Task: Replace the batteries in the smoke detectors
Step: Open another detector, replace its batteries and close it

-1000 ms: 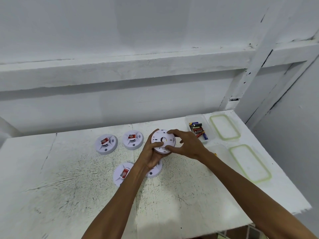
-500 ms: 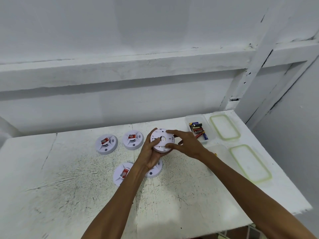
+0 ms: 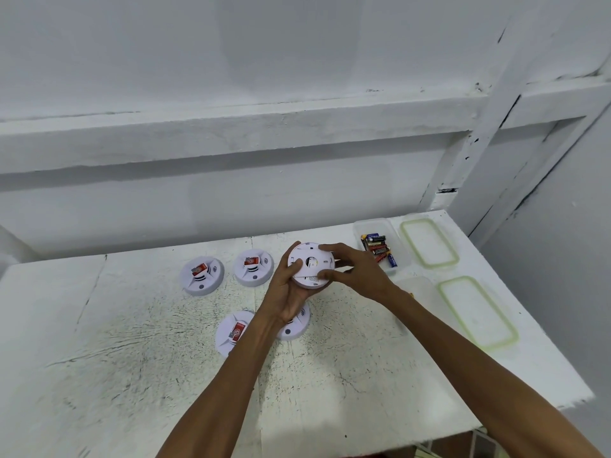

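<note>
Currently the held smoke detector [image 3: 310,263] is off the worktop [image 3: 132,358], on its far side, with its back plate turned towards the camera. The left hand [image 3: 287,292] cups it from below and from the left, thumb laid on the plate's left edge. The right hand [image 3: 357,272] pinches the right rim, forefinger on the far edge and thumb on the near edge. Both hands are closed on the unit.

Against the views of the past second, little has changed. The detector keeps its place, both holds stand, and the right fingers have shifted only slightly along the rim.

Judgement: a twist to free the back plate is in hand but has not yet yielded, as no battery bay is exposed.

Four other detectors [image 3: 201,276] lie front side up on the worktop to the left and near, one partly hidden beneath the left hand. The batteries [image 3: 378,249] sit untouched in an open tub [image 3: 358,228] just right of the hands. Two lids [image 3: 429,242] lie further right.
</note>
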